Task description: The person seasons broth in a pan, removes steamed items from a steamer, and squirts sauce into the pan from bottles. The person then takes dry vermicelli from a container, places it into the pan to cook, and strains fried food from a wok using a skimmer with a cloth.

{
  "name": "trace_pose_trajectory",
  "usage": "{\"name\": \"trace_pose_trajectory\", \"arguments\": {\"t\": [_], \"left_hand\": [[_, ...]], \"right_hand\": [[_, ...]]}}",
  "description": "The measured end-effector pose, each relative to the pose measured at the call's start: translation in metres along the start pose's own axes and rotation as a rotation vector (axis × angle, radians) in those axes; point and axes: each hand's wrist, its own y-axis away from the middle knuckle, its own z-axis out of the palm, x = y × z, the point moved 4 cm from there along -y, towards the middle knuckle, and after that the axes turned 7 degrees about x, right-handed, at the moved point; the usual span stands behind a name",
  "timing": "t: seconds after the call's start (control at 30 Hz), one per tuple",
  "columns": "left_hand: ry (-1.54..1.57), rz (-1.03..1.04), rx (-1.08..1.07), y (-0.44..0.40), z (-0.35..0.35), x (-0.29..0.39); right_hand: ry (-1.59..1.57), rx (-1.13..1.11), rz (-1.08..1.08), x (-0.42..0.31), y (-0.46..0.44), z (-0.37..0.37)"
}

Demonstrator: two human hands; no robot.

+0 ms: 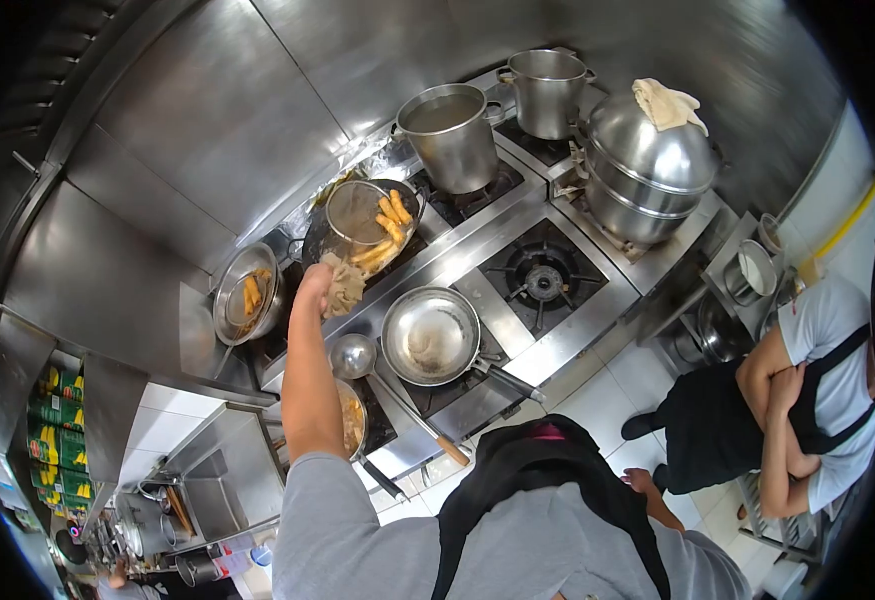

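Note:
My left hand is closed around a folded beige cloth at the near edge of a dark wok. Whether the cloth wraps a handle is hidden. Inside the wok lie several long golden fried sticks, with a round mesh strainer beside them. Left of my hand, a metal strainer bowl holds more browned pieces. Nearer me are a ladle and a steel frying pan with brown residue. Low at my side hangs my right hand, fingers loosely apart, apparently holding nothing.
Two tall steel pots and a domed steamer stand at the back. An unlit burner lies right of the pan. A pan of food sits nearest left. At right stands a person with folded arms.

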Motion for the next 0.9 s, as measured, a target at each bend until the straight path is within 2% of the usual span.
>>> {"name": "trace_pose_trajectory", "arguments": {"t": [0.13,0.17,0.2,0.27,0.3,0.57,0.73,0.8,0.9], "left_hand": [[-0.438,0.229,0.152,0.066,0.017,0.028],[-0.728,0.482,0.207,0.002,-0.001,0.004],[-0.728,0.480,0.210,0.027,0.005,0.015],[-1.025,0.382,0.386,0.111,0.025,0.048],[-1.123,0.420,0.405,0.112,0.028,0.043],[-1.152,0.510,0.545,0.124,-0.001,0.049],[-1.121,0.515,0.560,0.159,-0.045,0.062],[-1.037,0.603,0.506,0.171,-0.060,0.062],[-1.076,0.537,0.436,0.166,-0.070,0.051]], "right_hand": [[-0.034,0.008,0.005,-0.012,-0.009,0.000],[-0.048,0.015,0.046,-0.023,-0.001,0.005],[-0.045,0.013,0.045,-0.031,0.002,0.010],[-0.058,0.045,-0.017,-0.045,0.008,0.017],[-0.055,0.042,-0.030,-0.052,0.012,0.020],[-0.093,0.047,-0.082,-0.065,0.027,0.025],[-0.075,0.020,0.028,-0.019,0.010,0.006],[0.014,-0.019,-0.027,0.004,-0.009,-0.004],[0.081,-0.043,-0.022,0.014,-0.011,-0.004]]}}
